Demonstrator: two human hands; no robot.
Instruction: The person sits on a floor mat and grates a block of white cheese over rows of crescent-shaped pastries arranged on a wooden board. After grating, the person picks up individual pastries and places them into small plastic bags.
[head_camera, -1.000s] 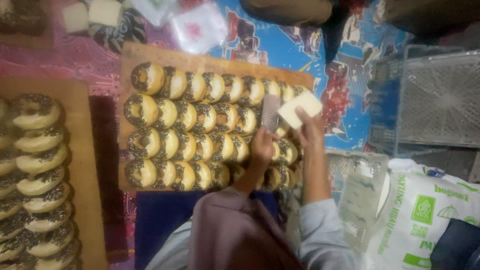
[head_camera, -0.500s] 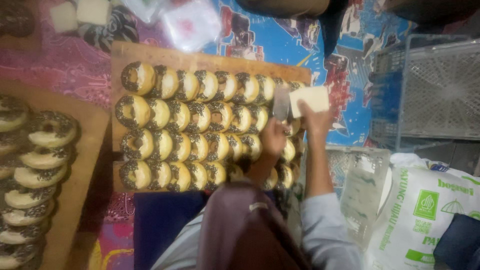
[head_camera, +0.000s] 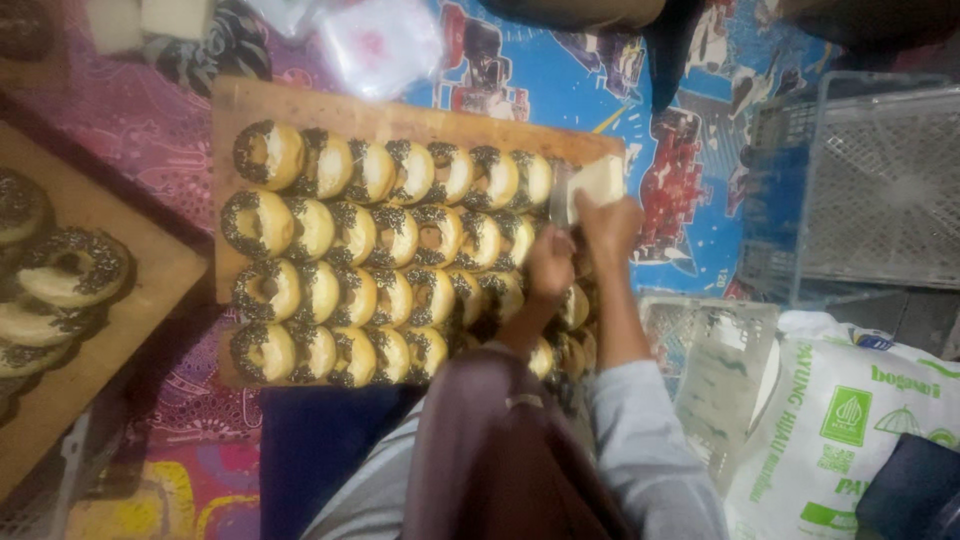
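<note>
Near the middle of the frame, toward the right end of a wooden board (head_camera: 300, 100), both hands meet over rows of doughnuts (head_camera: 370, 260) half-dipped in dark sprinkles. The right hand (head_camera: 610, 225) is closed around a pale block, likely cheese (head_camera: 598, 182), pinching it from below so its upper end stands clear at the board's top right corner. Just left of it, the left hand (head_camera: 550, 265) is curled around a flat grey grater or blade (head_camera: 560, 198), though the fingers hide how firmly. Block and tool touch, and both hang directly above the doughnuts at the right ends of the upper rows. The work in hand looks like shaving the block over the doughnuts; to do it well, I judge the tool should stay steady and low above one doughnut at a time, the block drawn in short even strokes, so shavings fall on the glaze rather than the board or the blue patterned cloth (head_camera: 560, 70) beneath. A second board of doughnuts (head_camera: 110, 330) lies at the left edge, a grey crate (head_camera: 880, 190) at the right.
</note>
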